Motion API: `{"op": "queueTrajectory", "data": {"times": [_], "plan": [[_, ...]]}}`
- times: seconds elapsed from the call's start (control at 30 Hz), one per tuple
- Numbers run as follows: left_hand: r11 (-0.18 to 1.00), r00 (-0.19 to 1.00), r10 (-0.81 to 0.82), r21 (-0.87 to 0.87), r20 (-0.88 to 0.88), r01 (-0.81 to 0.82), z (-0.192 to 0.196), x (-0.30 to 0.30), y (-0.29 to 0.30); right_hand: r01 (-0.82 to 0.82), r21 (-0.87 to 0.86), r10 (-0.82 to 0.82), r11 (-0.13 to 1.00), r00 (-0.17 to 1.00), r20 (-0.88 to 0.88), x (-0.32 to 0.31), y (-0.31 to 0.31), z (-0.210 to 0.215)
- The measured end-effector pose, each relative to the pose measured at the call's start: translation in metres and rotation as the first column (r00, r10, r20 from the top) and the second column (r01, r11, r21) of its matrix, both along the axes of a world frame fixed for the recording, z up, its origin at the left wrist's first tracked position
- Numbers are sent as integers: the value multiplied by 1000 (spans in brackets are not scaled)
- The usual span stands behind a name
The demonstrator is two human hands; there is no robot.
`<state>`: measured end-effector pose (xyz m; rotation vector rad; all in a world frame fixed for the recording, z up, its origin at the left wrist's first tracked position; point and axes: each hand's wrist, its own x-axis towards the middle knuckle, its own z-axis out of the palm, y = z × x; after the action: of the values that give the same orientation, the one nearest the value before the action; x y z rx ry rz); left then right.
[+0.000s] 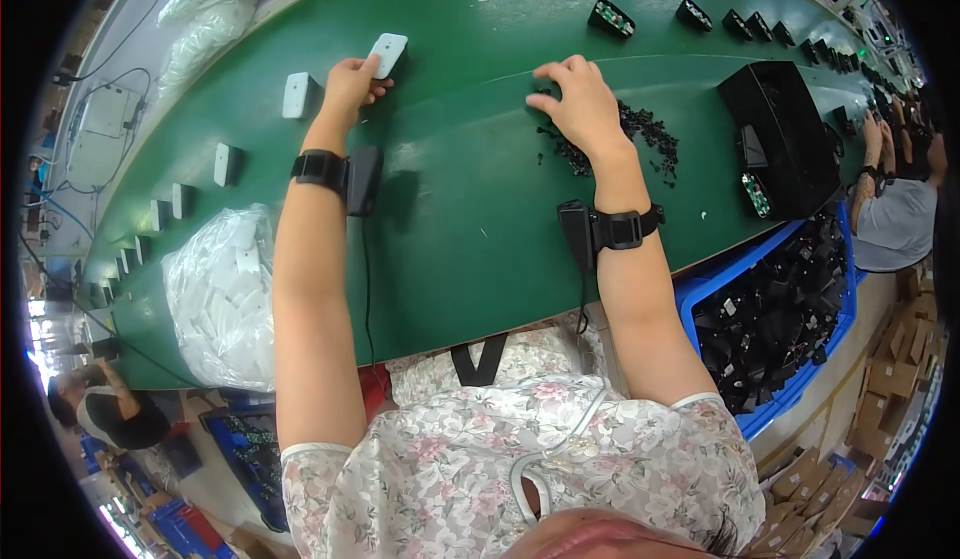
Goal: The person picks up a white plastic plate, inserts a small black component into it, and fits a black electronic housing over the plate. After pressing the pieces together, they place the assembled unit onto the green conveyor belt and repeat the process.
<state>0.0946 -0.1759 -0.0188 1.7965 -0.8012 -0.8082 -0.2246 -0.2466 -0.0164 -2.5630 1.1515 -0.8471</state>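
A small black box with a white front plate (pixel 389 55) is at the far side of the table, with the fingers of my left hand (pixel 350 89) closed on its near edge. Another white-faced box (pixel 298 96) stands just left of that hand. My right hand (pixel 585 104) hovers over the left part of a scattered pile of small black parts (pixel 655 142). Its thumb and forefinger are curved but apart, and I see nothing held between them. Dark bits show near the fingertips. Each wrist wears a black strap with a black device on it.
More white-faced boxes (pixel 222 165) line the table's left side, near a clear bag of white plates (pixel 222 299). Black housings with circuit boards (pixel 611 19) run along the far right. A black bin (pixel 785 124) and a blue crate (pixel 690 304) sit right. Other people work at both sides.
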Motion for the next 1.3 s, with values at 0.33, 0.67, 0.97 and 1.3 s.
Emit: {"op": "queueTrajectory", "data": {"times": [0.33,0.67,0.97,1.3], "plan": [[954,802,208,64,560,-293,-18,8,21,13,103,-3,995,995,-95,-1,-2,9],[998,528,-55,26,848,63,25,-106,204,91,135,-78,987,992,-99,-12,2,31],[952,231,117,-43,966,-303,3,12,291,-83,322,9,943,974,226,5,2,26],[832,289,-376,458,881,-313,0,37,265,-197,300,54,933,904,424,17,19,29]]}}
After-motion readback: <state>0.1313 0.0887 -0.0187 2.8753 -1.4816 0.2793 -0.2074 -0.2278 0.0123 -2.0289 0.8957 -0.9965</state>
